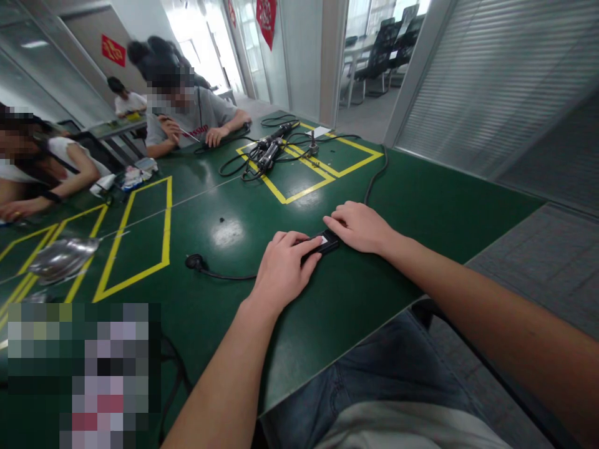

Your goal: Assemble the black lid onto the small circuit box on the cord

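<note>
The left hand point(283, 268) lies over the left part of a black adapter box point(332, 242) on the green bench point(224, 343). Its fingers are bent across the top and the thumb runs along the near side, so they are closed around the box, with the box between thumb and fingers. One fingertip rests by the white label point(324, 239) on top. The right end of the box sticks out past the left fingers, towards the right hand point(359, 227). The right fingers are loosely curled and palm down at that end, the foremost ones just above the box; the hand hides what is under it, so I cannot tell whether they have hold of anything.

A black cord point(229, 276) runs from under the left hand to a plug point(195, 262) on the bench. Another cord point(373, 179) rises behind the right hand towards the far edge. Beyond the hands, dark tools point(269, 153) with cables lie across yellow tape point(285, 201), and a co-worker point(194, 112) sits at the far side holding a thin tool point(188, 134).
</note>
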`<control>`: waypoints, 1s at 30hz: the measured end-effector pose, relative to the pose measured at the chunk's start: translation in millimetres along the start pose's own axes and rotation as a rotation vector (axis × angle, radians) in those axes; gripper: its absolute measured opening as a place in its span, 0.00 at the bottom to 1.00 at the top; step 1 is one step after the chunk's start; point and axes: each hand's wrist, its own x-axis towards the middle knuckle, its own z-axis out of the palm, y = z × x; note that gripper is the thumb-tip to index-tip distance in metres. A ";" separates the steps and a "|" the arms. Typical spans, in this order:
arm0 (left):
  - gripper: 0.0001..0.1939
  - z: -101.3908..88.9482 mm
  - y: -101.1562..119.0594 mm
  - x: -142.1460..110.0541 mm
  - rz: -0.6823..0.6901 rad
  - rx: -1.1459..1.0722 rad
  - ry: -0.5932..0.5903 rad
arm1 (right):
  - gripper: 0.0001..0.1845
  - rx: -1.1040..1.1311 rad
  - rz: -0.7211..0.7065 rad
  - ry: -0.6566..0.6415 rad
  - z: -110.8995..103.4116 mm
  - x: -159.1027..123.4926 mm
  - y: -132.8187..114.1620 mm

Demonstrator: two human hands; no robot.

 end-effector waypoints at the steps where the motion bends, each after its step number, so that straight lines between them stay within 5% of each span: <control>1: 0.17 -0.1 0.3 0.1 -0.004 0.006 -0.002 | 0.28 0.015 -0.013 -0.001 -0.3 -0.1 0.4; 6: 0.19 -0.7 4.3 0.8 -0.026 0.012 -0.030 | 0.26 0.081 -0.036 0.010 -1.4 -0.5 2.2; 12: 0.32 2.3 7.0 2.4 -0.121 -0.055 -0.019 | 0.27 0.095 -0.011 0.000 -3.7 -1.1 1.6; 30: 0.23 0.4 7.9 1.4 -0.121 -0.017 -0.073 | 0.26 0.084 -0.015 -0.014 -4.4 -0.9 0.7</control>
